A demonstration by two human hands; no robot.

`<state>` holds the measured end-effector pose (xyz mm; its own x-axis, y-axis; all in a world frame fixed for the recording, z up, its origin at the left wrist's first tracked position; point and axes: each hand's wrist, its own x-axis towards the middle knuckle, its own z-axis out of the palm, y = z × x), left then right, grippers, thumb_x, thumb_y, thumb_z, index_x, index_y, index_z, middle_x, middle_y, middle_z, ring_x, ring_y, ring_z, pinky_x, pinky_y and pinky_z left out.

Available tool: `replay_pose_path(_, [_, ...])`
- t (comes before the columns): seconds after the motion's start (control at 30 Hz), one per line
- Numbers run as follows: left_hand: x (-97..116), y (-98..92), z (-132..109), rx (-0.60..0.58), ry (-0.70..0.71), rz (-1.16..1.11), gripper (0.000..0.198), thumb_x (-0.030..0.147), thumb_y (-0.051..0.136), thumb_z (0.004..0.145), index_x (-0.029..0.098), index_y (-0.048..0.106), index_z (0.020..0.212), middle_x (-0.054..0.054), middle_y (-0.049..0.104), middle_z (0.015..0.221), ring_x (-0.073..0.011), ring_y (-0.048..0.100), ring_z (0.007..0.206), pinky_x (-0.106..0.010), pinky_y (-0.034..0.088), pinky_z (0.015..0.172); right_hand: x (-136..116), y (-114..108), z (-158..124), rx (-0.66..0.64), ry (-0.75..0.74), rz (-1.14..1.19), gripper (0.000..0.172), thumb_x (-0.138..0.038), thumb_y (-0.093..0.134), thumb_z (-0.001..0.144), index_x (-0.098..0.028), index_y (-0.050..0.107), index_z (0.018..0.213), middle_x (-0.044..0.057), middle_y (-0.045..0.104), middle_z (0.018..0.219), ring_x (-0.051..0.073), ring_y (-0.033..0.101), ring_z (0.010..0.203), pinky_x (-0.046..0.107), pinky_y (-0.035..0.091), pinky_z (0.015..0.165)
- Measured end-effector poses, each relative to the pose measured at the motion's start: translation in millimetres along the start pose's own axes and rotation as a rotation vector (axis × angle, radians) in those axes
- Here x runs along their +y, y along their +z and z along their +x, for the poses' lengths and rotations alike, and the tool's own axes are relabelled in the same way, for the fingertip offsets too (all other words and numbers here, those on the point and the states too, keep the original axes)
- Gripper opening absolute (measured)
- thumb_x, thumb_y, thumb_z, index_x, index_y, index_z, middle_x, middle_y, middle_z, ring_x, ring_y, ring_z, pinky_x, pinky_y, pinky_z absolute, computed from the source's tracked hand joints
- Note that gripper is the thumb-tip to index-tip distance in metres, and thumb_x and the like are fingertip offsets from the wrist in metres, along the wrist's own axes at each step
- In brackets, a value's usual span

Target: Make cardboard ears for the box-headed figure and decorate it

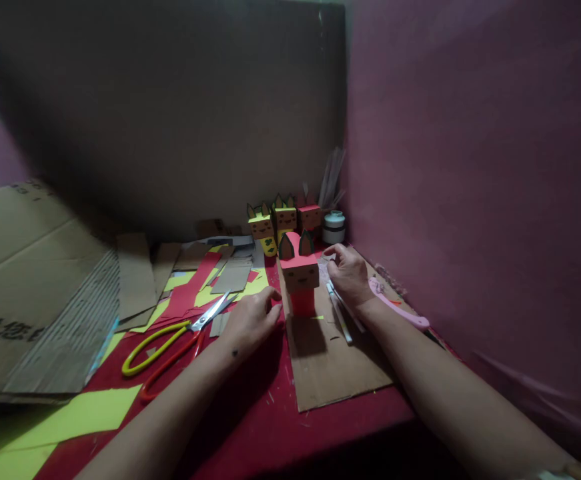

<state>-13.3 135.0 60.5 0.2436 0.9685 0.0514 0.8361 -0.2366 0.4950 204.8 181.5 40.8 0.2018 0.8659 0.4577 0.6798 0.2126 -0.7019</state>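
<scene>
1. Centrally, one red eared cardboard figure (300, 275) is standing upright on one cardboard sheet (320, 392), between two hands.
2. Left hand (256, 315): lying loosely curled just beside the figure, apparently holding nothing.
3. Right hand (349, 275): bending its fingers beyond the figure; whether it is gripping anything, one cannot tell.
4. Smaller-looking figures behind, three: two yellow figures (261, 228) and one rear red figure (310, 219), the front one partly hiding them.
5. Scissors (200, 323), one pair: lying with blades parted, the left forearm covering some red handle.
6. Lidded jar (334, 230), one; pale strips (331, 177) are standing behind, too dim to count.
</scene>
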Motion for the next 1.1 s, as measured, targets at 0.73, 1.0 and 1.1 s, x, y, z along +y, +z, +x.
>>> replay_pose_path(0.73, [-24,-0.9,14,0.157,0.018,0.198,0.037,0.038,0.065,0.098,0.019,0.061,0.131,-0.011,0.064,0.132,-0.0259,0.066,0.111,-0.047,0.059,0.093,1,2,8,0.086,-0.074,0.475,0.036,-0.035,0.066,0.099,-0.018,0.063,0.131,0.010,0.066,0.131,0.025,0.069,0.109,0.047,0.060,0.091])
replay_pose_path(1.0, [-27,2.7,17,0.219,0.056,-0.014,0.038,0.038,0.065,0.098,0.018,0.061,0.131,-0.011,0.064,0.132,-0.0262,0.066,0.111,-0.048,0.059,0.093,5,10,6,0.064,-0.084,0.623,0.035,-0.035,0.066,0.099,-0.018,0.063,0.131,0.010,0.066,0.132,0.026,0.069,0.110,0.047,0.060,0.092])
replay_pose_path(1.1, [-23,0.8,16,0.239,0.058,-0.198,0.038,0.038,0.066,0.098,0.018,0.061,0.131,-0.011,0.064,0.132,-0.0262,0.066,0.111,-0.048,0.059,0.093,2,9,9,0.018,-0.028,0.707,0.036,-0.035,0.066,0.099,-0.018,0.063,0.131,0.011,0.066,0.132,0.026,0.069,0.110,0.047,0.060,0.091])
